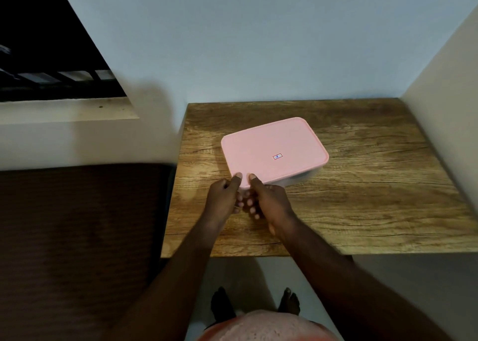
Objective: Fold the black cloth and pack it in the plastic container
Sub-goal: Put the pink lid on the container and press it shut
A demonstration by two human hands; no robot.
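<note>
The plastic container (301, 179) stands on the wooden table (375, 198), turned at an angle, with its pink lid (274, 150) on top. A small sticker sits near the lid's middle. Both hands grip the container's near corner. My left hand (223, 197) has its thumb on the lid's edge and its fingers curled under the rim. My right hand (269, 202) does the same just to the right. A dark patch shows through the clear wall under the lid at the right. The black cloth is not plainly visible.
A dark brown mattress (77, 232) lies left of the table. Walls close in behind the table and on its right side. A dark window opening (46, 51) with a ledge is at the upper left. My bare feet stand below the table's front edge.
</note>
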